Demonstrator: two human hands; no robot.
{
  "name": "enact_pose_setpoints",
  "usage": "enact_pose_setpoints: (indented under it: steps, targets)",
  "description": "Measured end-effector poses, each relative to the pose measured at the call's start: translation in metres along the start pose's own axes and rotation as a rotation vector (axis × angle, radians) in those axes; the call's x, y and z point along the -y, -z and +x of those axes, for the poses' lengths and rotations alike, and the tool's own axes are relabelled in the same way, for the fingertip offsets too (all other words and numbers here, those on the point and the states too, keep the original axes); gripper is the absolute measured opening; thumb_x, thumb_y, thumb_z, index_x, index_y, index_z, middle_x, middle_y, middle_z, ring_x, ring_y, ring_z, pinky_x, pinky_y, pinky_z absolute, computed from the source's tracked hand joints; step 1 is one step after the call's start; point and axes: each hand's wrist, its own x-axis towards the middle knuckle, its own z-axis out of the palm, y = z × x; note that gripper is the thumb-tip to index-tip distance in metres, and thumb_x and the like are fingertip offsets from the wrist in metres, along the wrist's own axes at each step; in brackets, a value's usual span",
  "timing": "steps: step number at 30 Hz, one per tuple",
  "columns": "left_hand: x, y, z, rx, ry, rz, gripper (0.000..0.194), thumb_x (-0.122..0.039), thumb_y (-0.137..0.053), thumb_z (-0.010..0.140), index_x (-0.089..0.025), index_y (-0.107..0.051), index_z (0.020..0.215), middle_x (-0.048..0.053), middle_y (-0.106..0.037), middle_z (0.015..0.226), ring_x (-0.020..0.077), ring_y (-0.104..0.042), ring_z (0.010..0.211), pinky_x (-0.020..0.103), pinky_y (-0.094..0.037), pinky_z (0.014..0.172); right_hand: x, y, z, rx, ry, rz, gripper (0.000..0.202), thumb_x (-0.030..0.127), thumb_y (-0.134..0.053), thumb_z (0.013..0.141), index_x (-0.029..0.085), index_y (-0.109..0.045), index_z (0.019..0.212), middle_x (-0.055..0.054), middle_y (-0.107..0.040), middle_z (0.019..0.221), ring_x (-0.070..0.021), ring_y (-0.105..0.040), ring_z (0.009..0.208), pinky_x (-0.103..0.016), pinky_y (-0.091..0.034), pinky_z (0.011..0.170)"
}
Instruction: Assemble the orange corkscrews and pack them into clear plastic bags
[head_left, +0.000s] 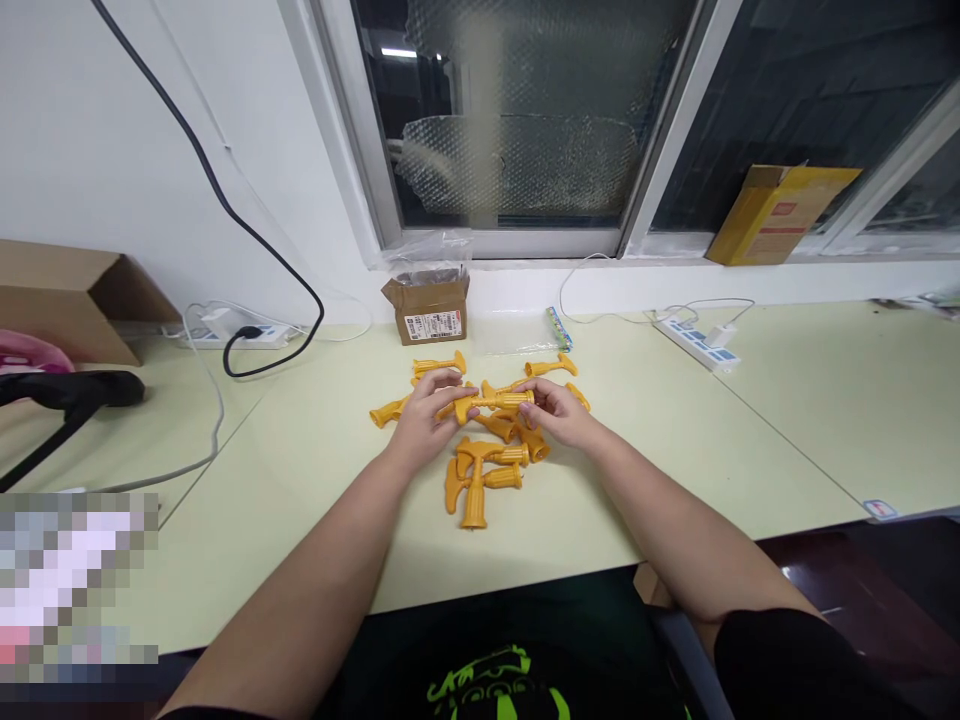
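Both hands grip one orange-yellow plastic T-handled piece (504, 400), which has a ribbed, flared barrel. It lies roughly level above the pile. My left hand (429, 415) is closed around its T-shaped end on the left. At the right, my right hand (559, 412) pinches the barrel end between thumb and fingers. Under and around the hands, several matching T-handled pieces (476, 485) lie loose on the pale table (315, 520). Another such piece (551, 366) rests behind my right hand. My fingers partly cover some of the pile.
A small open cardboard box (431, 308) stands by the wall, beside a clear plastic bag (517, 332). Power strips (697, 342) with cables lie at the back right and left. A larger cardboard box (67, 295) is far left; a yellow carton (780, 215) leans at the window.
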Motion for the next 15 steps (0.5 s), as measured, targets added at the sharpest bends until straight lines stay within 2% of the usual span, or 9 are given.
enact_pose_setpoints:
  steps: [2, 4, 6, 9, 12, 15]
  targets:
    - [-0.002, 0.000, 0.000, 0.037, 0.084, -0.043, 0.029, -0.047, -0.072, 0.090, -0.023, -0.079, 0.105, 0.009, -0.070, 0.105, 0.0251, -0.067, 0.101, 0.043, -0.057, 0.095, 0.001, 0.002, 0.000, -0.031, 0.077, -0.109, 0.035, 0.047, -0.063, 0.097, 0.025, -0.063, 0.123, -0.005, -0.069, 0.101, -0.0178, -0.065, 0.077, -0.033, -0.056, 0.070]
    - [-0.006, -0.002, 0.000, 0.050, 0.241, -0.152, 0.037, -0.053, -0.072, 0.088, -0.021, -0.076, 0.106, 0.007, -0.070, 0.085, 0.0223, -0.068, 0.081, 0.038, -0.060, 0.076, 0.003, 0.005, 0.000, -0.074, 0.203, -0.246, 0.030, 0.041, -0.064, 0.097, 0.025, -0.064, 0.122, -0.008, -0.069, 0.112, -0.0215, -0.067, 0.092, -0.037, -0.058, 0.079]
    - [-0.010, -0.005, 0.000, 0.030, 0.405, -0.323, 0.050, -0.057, -0.074, 0.084, -0.019, -0.071, 0.116, 0.003, -0.065, 0.072, 0.0195, -0.066, 0.067, 0.033, -0.057, 0.062, 0.006, 0.006, 0.000, -0.111, 0.342, -0.361, 0.024, 0.035, -0.063, 0.097, 0.026, -0.065, 0.119, -0.010, -0.067, 0.114, -0.0248, -0.065, 0.104, -0.043, -0.057, 0.088]
    - [-0.015, -0.008, 0.002, 0.019, 0.564, -0.543, 0.058, -0.059, -0.077, 0.080, -0.017, -0.065, 0.117, -0.001, -0.061, 0.067, 0.0167, -0.065, 0.061, 0.028, -0.054, 0.054, 0.010, 0.007, 0.002, -0.158, 0.483, -0.451, 0.020, 0.029, -0.061, 0.098, 0.026, -0.066, 0.117, -0.011, -0.065, 0.114, -0.0260, -0.064, 0.108, -0.048, -0.055, 0.095]
    - [-0.015, -0.008, 0.005, 0.036, 0.603, -0.620, 0.054, -0.060, -0.078, 0.079, -0.016, -0.065, 0.108, 0.000, -0.062, 0.072, 0.0152, -0.063, 0.061, 0.028, -0.054, 0.054, 0.013, 0.005, 0.001, -0.186, 0.514, -0.474, 0.021, 0.028, -0.061, 0.098, 0.027, -0.067, 0.117, -0.011, -0.064, 0.115, -0.0260, -0.064, 0.109, -0.048, -0.055, 0.095]
    - [-0.012, -0.006, 0.004, 0.037, 0.506, -0.521, 0.047, -0.057, -0.077, 0.081, -0.018, -0.066, 0.105, 0.003, -0.067, 0.083, 0.0162, -0.065, 0.067, 0.031, -0.057, 0.063, 0.013, 0.003, -0.001, -0.184, 0.414, -0.440, 0.024, 0.036, -0.066, 0.095, 0.027, -0.068, 0.117, -0.009, -0.068, 0.107, -0.0255, -0.065, 0.100, -0.045, -0.056, 0.089]
